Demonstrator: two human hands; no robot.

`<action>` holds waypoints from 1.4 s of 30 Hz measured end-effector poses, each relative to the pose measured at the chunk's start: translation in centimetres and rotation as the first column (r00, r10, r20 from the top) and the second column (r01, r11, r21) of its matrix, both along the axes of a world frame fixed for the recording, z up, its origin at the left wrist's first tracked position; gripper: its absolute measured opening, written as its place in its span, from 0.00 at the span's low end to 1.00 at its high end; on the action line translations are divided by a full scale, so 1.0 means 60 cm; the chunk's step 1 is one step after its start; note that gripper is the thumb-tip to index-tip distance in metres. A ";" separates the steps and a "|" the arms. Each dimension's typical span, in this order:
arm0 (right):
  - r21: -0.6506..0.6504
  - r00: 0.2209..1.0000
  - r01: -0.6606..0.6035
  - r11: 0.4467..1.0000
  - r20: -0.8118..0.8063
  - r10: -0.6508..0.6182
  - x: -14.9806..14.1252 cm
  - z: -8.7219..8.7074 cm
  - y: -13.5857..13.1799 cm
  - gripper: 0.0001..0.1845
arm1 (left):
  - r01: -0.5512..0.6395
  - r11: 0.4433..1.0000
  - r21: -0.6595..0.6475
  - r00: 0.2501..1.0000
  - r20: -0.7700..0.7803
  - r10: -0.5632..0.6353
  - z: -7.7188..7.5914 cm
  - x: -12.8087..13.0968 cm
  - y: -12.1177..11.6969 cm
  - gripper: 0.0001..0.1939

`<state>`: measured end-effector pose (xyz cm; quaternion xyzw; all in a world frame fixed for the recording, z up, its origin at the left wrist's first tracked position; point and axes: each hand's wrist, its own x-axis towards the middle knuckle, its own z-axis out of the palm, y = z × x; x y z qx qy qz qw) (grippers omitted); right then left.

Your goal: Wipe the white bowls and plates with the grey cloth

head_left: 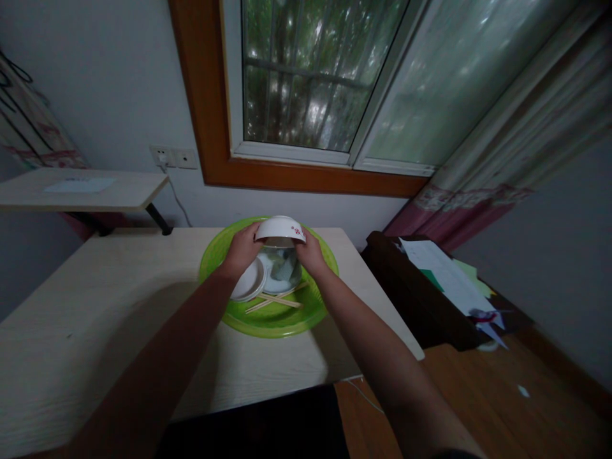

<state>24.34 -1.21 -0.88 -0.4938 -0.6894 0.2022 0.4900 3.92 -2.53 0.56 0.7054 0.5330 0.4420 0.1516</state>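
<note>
Between my two hands a white bowl [280, 228] with small red flowers is held tilted, its outside turned up toward me. My left hand [243, 250] grips its left side and my right hand [310, 252] its right side. Below them lies a large green plastic basin [287, 331]. Inside it, a white plate [250, 284] sits at the left, beside a dish holding a greenish cloth-like item [283, 266] that I cannot make out clearly. Several wooden chopsticks [275, 299] lie crossed at the basin's near side.
The basin stands on a pale wooden table [157, 306] near the wall. A small raised shelf [95, 191] is at the back left. To the right, a dark brown box-like piece [411, 287] carries papers [449, 274]. A window [315, 76] is behind.
</note>
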 end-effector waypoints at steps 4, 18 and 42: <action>-0.014 0.999 -0.044 0.999 0.011 0.044 -0.001 -0.002 0.000 0.17 | -0.020 0.999 -0.046 1.000 -0.012 0.020 -0.006 0.001 0.000 0.21; 0.338 0.930 -0.246 0.909 0.348 0.122 -0.031 0.032 -0.050 0.36 | -0.173 0.985 -0.006 0.968 -0.188 0.169 0.002 -0.006 -0.008 0.23; 0.096 0.991 -0.019 0.995 0.130 0.006 -0.002 -0.001 -0.008 0.31 | -0.112 0.993 0.034 0.990 -0.086 0.115 0.000 -0.005 -0.004 0.27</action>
